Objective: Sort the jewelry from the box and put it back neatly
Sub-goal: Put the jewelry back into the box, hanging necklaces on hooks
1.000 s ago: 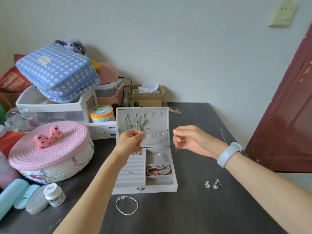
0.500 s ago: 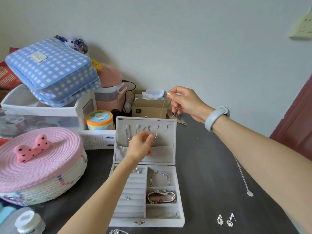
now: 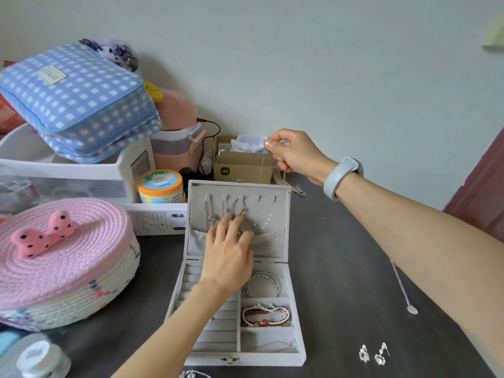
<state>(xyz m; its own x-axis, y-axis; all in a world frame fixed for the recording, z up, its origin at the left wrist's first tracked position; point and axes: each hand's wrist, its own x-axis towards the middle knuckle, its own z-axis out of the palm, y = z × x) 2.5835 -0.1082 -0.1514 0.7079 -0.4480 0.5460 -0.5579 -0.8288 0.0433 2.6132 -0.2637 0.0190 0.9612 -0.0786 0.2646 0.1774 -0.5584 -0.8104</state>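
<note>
The dark table (image 3: 341, 268) carries everything, and the jewelry box (image 3: 240, 268) is set open near its middle, lid upright toward the back edge. Bracelets are seen in the right compartments of the base, and a few chains hang from the hooks in the lid.

The right hand (image 3: 296, 156) is raised above the lid's back right corner, and a fine chain (image 3: 263, 170) is pinched between thumb and fingertips; the thread hangs down toward the lid's top rim. The left hand (image 3: 229, 252) is spread with fingers nearly straight, fingertips laid on the lid lining just below the hooks, beside a hoop already hung there.

A snag is the likeliest fault: if the hanging chain is lowered carelessly, it could be caught on the lid rim or tangled with its neighbours. The lid could also be tipped back if pressed hard.

A pendant necklace (image 3: 403, 290) lies near the right edge, under the raised forearm, and could be swept off. A pair of earrings (image 3: 373, 354) near the front right could be brushed likewise.
</note>
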